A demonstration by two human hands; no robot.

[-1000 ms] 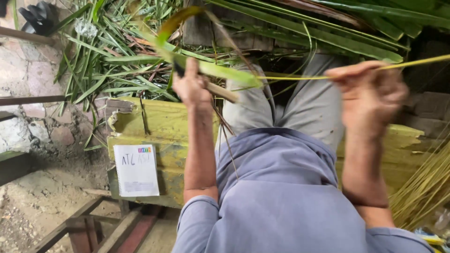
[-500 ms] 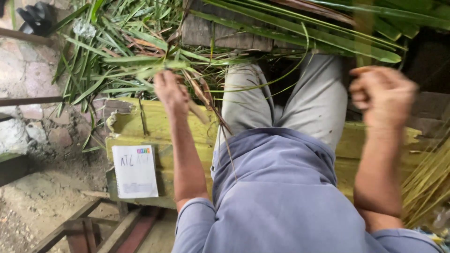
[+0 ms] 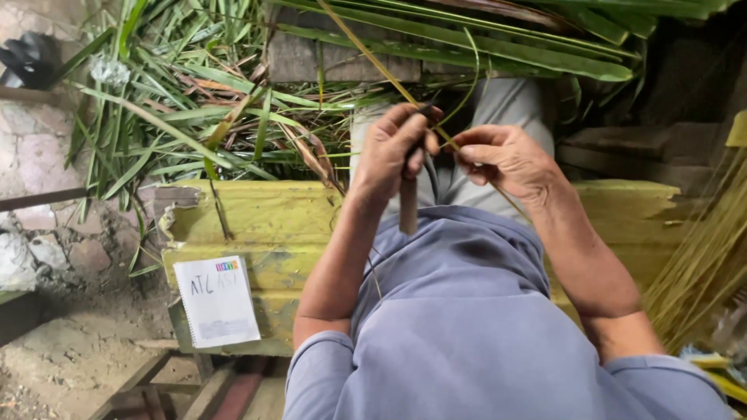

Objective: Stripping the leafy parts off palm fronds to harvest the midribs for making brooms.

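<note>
Heaps of green palm leaves [image 3: 194, 117] fill the upper left of the frame, and a white spiral notepad [image 3: 216, 301] lies at the lower left on the yellow-green table [image 3: 264, 225]. At centre, the left hand [image 3: 393, 152] is closed around a wooden-handled knife [image 3: 408, 204], handle pointing down toward the lap. Just right of it, the right hand [image 3: 506, 159] pinches a thin yellowish leaf midrib [image 3: 389, 78] running up toward the upper left. Doing this well, I judge, calls for a taut rib and a shallow blade angle. A bundle of stripped ribs [image 3: 700, 257] leans at the right edge.
</note>
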